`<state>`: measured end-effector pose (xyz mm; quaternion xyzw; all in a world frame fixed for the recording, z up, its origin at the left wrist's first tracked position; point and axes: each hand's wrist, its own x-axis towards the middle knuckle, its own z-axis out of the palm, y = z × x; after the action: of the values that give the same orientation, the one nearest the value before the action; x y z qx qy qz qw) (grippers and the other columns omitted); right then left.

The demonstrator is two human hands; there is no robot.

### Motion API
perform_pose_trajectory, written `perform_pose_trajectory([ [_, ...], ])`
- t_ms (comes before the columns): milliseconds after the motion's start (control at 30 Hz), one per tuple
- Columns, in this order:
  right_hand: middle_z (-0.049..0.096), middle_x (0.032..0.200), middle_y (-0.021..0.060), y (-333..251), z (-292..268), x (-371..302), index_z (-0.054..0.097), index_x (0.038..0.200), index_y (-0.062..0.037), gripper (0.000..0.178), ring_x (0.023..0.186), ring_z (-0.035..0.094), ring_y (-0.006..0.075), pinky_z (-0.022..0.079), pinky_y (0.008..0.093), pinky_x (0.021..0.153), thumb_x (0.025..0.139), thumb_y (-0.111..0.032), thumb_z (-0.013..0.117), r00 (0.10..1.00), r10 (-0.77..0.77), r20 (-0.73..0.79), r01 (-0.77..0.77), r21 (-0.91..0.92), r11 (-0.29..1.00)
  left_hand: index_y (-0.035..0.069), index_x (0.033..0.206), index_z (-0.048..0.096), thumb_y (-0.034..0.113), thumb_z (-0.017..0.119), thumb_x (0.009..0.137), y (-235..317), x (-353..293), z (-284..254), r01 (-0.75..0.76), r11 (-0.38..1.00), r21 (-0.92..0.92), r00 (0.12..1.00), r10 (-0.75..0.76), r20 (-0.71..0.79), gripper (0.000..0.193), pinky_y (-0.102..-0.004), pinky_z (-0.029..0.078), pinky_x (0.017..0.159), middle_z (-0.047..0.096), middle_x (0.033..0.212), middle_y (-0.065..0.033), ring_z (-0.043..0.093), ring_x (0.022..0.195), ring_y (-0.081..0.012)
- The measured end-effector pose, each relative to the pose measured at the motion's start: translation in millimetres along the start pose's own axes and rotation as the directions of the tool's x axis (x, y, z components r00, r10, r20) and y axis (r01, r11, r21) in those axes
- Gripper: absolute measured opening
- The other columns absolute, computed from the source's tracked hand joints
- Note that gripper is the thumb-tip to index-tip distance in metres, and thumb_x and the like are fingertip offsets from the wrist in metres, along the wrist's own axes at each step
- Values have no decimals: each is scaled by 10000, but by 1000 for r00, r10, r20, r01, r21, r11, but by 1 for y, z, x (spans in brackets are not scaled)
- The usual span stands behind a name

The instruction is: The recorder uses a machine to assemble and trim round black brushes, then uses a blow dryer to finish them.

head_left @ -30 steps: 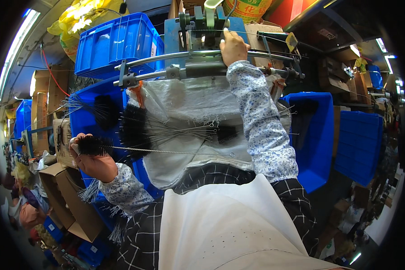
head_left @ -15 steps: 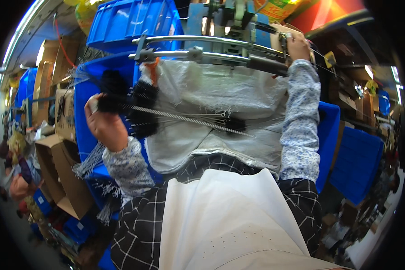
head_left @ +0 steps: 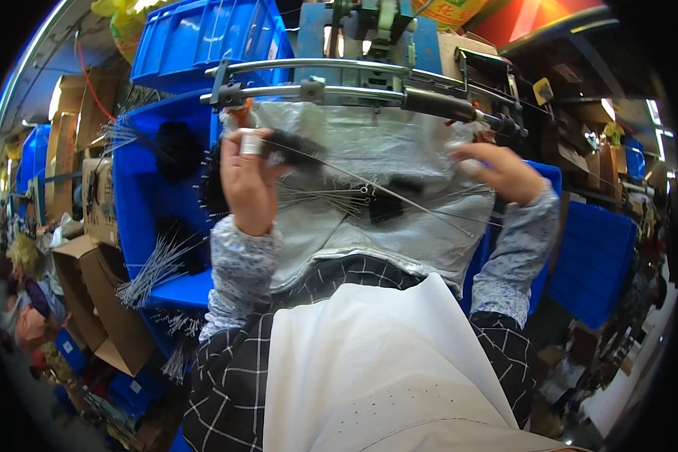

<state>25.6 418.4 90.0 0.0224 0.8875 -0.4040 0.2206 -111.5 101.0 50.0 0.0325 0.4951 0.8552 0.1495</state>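
In my left hand, closed with a light wrap around one finger, is a black bristle brush. Its twisted wire stem slants down to the right across the grey-white sheet over my lap. My right hand hovers above the sheet's right side, fingers loosely bent and apart, slightly blurred, with nothing visible in them. Between the hands lie several looped wire stems and another black bristle brush. More dark bristles show behind my left hand.
A machine with metal rods and a dark cylindrical grip spans the far side. On the left, a blue bin holds black brushes and wire bundles. Another blue crate stands behind it. An open cardboard box sits farther left.
My left hand has moved right with the brush, from over the blue bin to over the sheet. My right hand has left the machine's right end and come down toward the sheet.
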Motion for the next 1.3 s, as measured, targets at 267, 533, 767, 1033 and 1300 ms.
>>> perform_pose_trajectory([
  [267,574,759,152,-56,91,70,480,997,-94,223,692,550,331,446,400,655,839,-227,394,974,-116,-196,133,78,988,25,958,423,157,364,876,-21,-24,2,-241,866,438,960,147,236,166,-244,403,685,508,893,-74,490,750,-126],
  [533,605,793,3,50,-12,126,581,981,-211,233,797,508,189,387,328,705,770,-245,488,486,-128,-865,-543,-413,731,13,869,503,162,503,805,34,-35,-158,14,116,993,998,62,-21,162,-248,372,588,490,758,-61,433,629,-131],
  [767,604,811,-2,55,-16,138,584,977,-211,237,830,496,182,357,341,720,768,-254,483,510,-150,-847,-495,-431,755,17,840,515,139,490,822,31,-42,-160,174,402,899,985,-93,-149,126,-200,352,539,514,699,-7,419,594,-68],
  [1033,605,799,0,60,-18,135,590,966,-212,229,817,502,186,354,339,725,766,-250,487,505,-156,-849,-455,-415,788,12,802,509,170,550,792,29,-42,-155,159,299,941,982,-142,-121,164,-194,337,516,474,646,14,404,576,-59],
  [1300,527,1073,1,70,-32,152,531,1077,-239,290,1036,390,205,250,391,885,807,-181,444,603,-98,-792,-532,-490,690,25,837,483,138,482,833,37,-32,-124,-29,404,914,979,198,-57,113,-181,334,556,455,705,21,390,626,-58],
])
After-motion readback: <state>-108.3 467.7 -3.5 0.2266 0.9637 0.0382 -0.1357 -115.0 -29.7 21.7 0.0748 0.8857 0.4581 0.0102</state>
